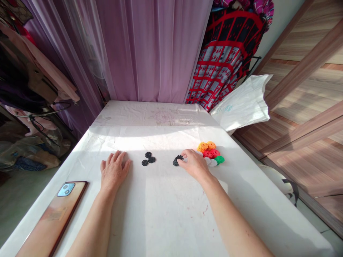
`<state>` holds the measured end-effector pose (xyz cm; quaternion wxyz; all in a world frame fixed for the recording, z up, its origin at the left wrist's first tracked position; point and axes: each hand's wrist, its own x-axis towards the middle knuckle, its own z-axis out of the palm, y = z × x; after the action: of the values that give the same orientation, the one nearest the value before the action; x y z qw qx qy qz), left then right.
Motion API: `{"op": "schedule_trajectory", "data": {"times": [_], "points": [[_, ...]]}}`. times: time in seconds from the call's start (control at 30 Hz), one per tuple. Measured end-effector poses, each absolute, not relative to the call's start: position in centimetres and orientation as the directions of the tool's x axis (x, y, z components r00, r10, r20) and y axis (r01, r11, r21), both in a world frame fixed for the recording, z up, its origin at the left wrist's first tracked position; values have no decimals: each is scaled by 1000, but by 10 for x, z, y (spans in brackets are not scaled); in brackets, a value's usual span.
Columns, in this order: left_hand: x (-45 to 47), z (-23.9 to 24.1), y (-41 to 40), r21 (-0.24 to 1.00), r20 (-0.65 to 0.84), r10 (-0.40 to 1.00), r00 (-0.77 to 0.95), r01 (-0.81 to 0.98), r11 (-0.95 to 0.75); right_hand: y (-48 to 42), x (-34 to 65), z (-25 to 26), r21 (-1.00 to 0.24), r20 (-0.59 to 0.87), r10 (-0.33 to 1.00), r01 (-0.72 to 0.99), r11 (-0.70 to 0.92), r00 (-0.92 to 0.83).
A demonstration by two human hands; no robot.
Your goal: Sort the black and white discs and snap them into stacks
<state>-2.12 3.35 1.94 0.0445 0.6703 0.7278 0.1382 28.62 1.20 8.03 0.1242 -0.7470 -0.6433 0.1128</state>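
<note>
My left hand (114, 169) lies flat on the white-covered table, fingers spread, holding nothing. Right of it lie three black notched discs (151, 159), close together. My right hand (194, 163) has its thumb and fingers closed on black notched discs (177, 161) at the table's middle; how many is hard to tell. Just beyond that hand is a pile of similar discs: orange ones (203, 146), red ones (211, 153), white ones (212, 163) and a green one (220, 159). Part of the pile is hidden behind my right hand.
A phone (57, 214) lies face down at the table's left edge. The white cloth (171, 214) covers the table. A white bag (241, 103) stands at the far right corner. Purple curtains (152, 50) hang behind, and clothes (32, 67) hang on the left.
</note>
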Motion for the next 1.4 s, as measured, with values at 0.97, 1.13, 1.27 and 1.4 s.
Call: {"op": "schedule_trajectory", "data": {"times": [0.97,1.13,1.27,1.4], "points": [[-18,21,33,246,82,991,-105,966,81,31,174,56,-340,-167,985,936,-94,38],[-18,21,32,251,86,991,-105,965,80,12,183,38,-404,-36,999,914,-35,22],[-18,22,32,250,79,991,-111,964,88,-1,191,28,-437,25,1000,899,5,6],[-19,22,33,245,77,991,-111,965,89,-6,193,33,-396,22,999,918,35,-29]]}}
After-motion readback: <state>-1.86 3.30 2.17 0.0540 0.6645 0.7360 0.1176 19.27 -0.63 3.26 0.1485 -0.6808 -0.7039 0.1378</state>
